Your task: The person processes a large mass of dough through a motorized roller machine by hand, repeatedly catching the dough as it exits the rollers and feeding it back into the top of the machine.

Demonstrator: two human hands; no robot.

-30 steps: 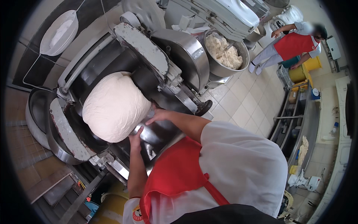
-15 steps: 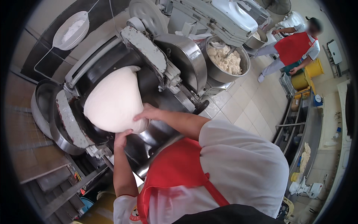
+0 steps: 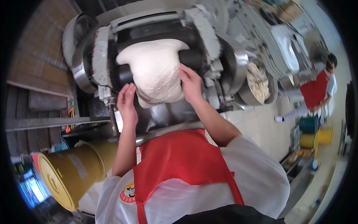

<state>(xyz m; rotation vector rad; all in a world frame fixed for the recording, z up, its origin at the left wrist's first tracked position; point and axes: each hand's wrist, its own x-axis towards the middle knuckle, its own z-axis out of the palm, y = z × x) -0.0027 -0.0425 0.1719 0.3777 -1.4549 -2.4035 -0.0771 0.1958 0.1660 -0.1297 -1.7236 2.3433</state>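
A large mass of pale dough [image 3: 154,72] drapes over the dark rollers [image 3: 190,58] of a dough sheeter. Its lower part is wrinkled and hangs toward me above the metal tray [image 3: 162,115]. At the dough's left edge, my left hand [image 3: 127,102] is open, fingers stretched upward beside it. Against the right side rests my right hand [image 3: 191,84], also open, its fingertips touching the dough. Neither hand is wrapped around it.
Worn grey side frames [image 3: 101,61] flank the rollers. To the right, a steel bowl [image 3: 274,89] holds rough dough. A lidded yellow bin [image 3: 71,173] stands at lower left. A co-worker in a red apron [image 3: 315,91] is at far right.
My view has turned, bringing the machine more upright. The dough has gone from a smooth rounded mass held at its lower edge to a spread, wrinkled one over the rollers. My hands moved to its sides.
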